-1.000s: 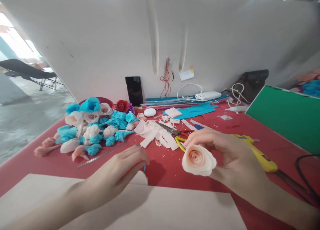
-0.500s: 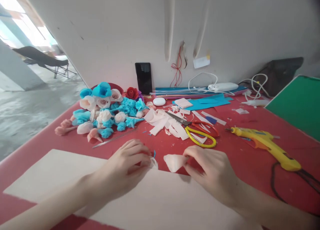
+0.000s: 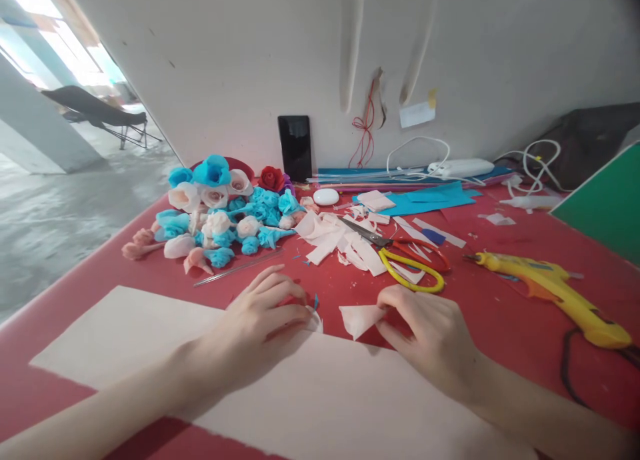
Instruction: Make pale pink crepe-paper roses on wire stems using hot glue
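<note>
My right hand [image 3: 425, 330] pinches a small pale pink paper petal [image 3: 359, 320] between thumb and fingertips, just above the red tabletop. The petal's wide end points left and droops a little. Curled fingers of my left hand [image 3: 273, 307] close on a small white rounded piece [image 3: 315, 320], mostly hidden under the fingertips; its kind cannot be made out. A thin blue scrap [image 3: 316, 302] pokes up beside it. Beneath both wrists lies a large pale sheet [image 3: 320, 393].
Blue, white and pink paper flowers [image 3: 220, 223] are heaped at the left. Paper scraps [image 3: 340, 243] lie behind my hands, with scissors [image 3: 415, 270] on them. At the right rests a yellow glue gun [image 3: 550, 287]. A phone [image 3: 295, 148] leans on the wall.
The view has swung slightly left. In my right hand the petal has turned, its loose edge now hanging lower. My left hand stays on the white piece.
</note>
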Available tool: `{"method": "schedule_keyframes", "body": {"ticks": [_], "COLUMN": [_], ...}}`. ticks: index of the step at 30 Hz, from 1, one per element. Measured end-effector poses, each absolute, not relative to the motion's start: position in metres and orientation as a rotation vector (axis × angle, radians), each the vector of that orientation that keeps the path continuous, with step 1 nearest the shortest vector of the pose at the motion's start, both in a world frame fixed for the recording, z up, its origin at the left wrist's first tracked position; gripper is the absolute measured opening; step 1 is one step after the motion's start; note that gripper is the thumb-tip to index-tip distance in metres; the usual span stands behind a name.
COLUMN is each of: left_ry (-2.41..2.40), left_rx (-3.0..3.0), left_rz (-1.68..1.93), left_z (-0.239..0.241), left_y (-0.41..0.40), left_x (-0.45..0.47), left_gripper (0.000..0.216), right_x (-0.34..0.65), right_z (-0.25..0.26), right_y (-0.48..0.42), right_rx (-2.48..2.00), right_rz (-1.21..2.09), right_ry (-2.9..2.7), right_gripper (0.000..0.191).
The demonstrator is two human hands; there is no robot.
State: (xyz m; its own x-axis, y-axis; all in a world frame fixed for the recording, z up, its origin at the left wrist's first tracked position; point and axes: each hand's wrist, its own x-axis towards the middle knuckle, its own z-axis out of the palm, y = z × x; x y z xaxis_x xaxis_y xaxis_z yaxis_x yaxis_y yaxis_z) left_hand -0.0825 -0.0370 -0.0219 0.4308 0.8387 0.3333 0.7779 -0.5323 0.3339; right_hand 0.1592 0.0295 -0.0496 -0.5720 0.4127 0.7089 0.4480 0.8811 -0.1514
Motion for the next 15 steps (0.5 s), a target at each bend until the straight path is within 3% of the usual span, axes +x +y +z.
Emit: {"method": "schedule_keyframes", "body": {"ticks": [15], "left_ry": [1.388], "left_rx": [2.440], "left_rz": [0.695], "left_z": [-0.0276], "left_y": [-0.0348], "left_x": [-0.0842], "left_gripper": [0.018], "right_x": [0.1645], "right_z": [-0.0502], "right_y": [0.0289], "right_rx": [-0.546], "right_rz": [0.099], "right_ry": [-2.143], "right_gripper": [0.015]}}
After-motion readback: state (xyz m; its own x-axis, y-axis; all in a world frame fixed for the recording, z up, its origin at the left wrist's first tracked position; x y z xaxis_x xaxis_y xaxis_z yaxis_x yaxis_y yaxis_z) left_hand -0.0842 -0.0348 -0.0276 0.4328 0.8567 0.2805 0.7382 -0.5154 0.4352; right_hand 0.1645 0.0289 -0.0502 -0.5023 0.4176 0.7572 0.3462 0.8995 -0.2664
